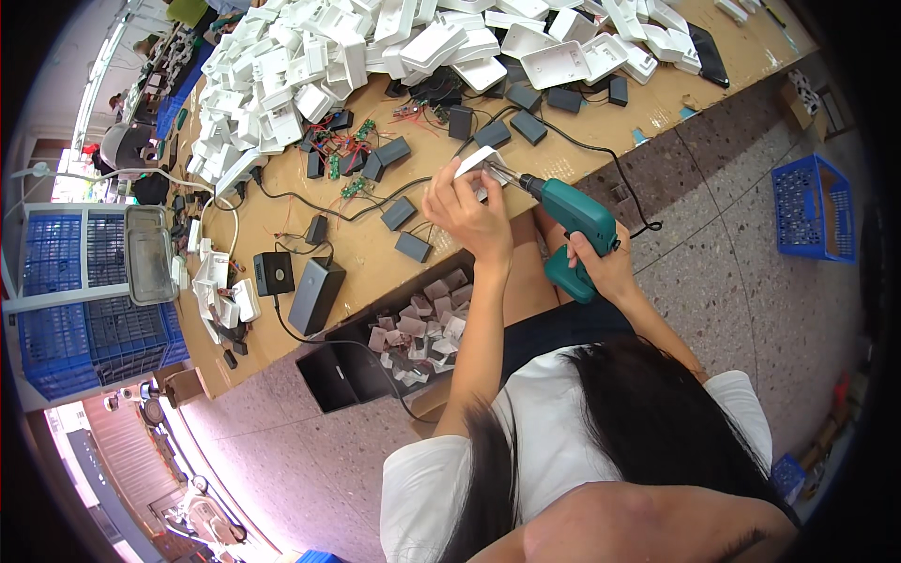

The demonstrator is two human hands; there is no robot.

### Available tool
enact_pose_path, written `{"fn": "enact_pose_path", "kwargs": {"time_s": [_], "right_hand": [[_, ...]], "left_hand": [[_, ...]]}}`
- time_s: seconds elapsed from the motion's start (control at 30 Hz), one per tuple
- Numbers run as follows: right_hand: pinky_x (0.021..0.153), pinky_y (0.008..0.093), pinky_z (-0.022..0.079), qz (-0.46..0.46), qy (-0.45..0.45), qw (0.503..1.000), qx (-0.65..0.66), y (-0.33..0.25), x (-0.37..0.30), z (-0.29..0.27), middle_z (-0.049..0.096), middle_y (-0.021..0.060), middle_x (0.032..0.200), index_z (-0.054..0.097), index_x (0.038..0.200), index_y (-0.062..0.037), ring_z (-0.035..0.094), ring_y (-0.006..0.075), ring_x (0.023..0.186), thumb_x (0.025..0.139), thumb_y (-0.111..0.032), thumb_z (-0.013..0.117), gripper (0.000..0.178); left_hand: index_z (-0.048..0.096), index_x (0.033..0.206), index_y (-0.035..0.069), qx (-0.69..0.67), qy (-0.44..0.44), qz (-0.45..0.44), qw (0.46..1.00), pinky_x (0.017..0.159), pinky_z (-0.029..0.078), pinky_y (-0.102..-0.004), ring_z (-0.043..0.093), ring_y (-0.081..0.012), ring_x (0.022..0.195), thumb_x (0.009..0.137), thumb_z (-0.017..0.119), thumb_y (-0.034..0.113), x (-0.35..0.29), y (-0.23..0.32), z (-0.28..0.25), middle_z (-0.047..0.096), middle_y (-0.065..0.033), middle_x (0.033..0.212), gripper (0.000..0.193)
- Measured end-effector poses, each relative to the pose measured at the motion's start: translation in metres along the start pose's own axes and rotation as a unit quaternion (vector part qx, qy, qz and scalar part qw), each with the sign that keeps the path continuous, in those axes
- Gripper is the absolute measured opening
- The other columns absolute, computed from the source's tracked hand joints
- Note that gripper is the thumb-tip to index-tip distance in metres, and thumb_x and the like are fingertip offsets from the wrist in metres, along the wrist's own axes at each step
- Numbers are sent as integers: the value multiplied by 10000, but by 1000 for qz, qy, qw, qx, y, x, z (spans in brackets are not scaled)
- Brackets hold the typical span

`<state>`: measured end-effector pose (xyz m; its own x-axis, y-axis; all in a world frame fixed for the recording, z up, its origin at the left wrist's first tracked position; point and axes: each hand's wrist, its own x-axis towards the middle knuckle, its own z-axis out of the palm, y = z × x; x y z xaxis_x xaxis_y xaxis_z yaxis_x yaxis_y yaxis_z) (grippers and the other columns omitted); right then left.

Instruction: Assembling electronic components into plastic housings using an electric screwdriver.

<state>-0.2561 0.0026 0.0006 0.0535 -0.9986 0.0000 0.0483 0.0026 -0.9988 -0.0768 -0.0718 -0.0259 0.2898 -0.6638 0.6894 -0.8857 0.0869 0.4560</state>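
Observation:
My left hand (pixel 469 211) is closed around a small white plastic housing (pixel 482 159), held over the table's front edge. In my right hand (pixel 603 266) is a green electric screwdriver (pixel 574 214), gripped by its handle and pointing to the upper left. Its bit reaches the white housing beside my left fingers; whether it touches a screw is too small to tell. On the table just left of my left hand lie black rectangular blocks (pixel 399 213). Another black block (pixel 491 134) lies right behind the white housing.
A large heap of white plastic housings (pixel 310 56) covers the back of the table (pixel 366 263). Green circuit boards (pixel 354 188) with red wires lie mid-table. Black cables (pixel 601 150) cross it. Below its front edge sits a drawer or box of small white pieces (pixel 422 324). A blue crate (pixel 815 208) stands right.

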Motion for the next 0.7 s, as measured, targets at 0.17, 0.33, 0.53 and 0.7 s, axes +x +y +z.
{"fn": "enact_pose_path", "kwargs": {"time_s": [0.17,0.33,0.53,0.7], "right_hand": [[566,251,514,-2,0,1000,0,-5,-3,1,617,34,762,632,1021,21,613,96,625,974,-148,683,183],[590,266,516,0,4,1000,-3,-11,-5,1,641,48,738,644,993,18,626,115,622,987,-156,662,176],[592,266,517,-7,2,1000,-9,-9,-6,1,641,49,735,642,987,19,627,115,622,987,-157,662,178],[568,242,514,5,-2,1000,11,-7,-12,-7,617,38,781,611,1051,18,609,82,632,958,-137,702,201]], "left_hand": [[662,859,55,2,4,3,1000,1063,351,-491,530,-301,1198,819,760,110,1,2,-4,596,-64,1214,119],[629,827,72,2,8,-3,1000,1102,347,-489,566,-281,1196,804,739,86,1,6,-7,619,-72,1207,113],[663,849,56,6,1,4,1000,1063,348,-491,527,-300,1207,809,765,108,0,2,-6,594,-70,1206,121],[665,845,58,3,-1,3,1000,1062,346,-489,528,-297,1205,804,763,105,-1,1,-5,594,-68,1203,116]]}}
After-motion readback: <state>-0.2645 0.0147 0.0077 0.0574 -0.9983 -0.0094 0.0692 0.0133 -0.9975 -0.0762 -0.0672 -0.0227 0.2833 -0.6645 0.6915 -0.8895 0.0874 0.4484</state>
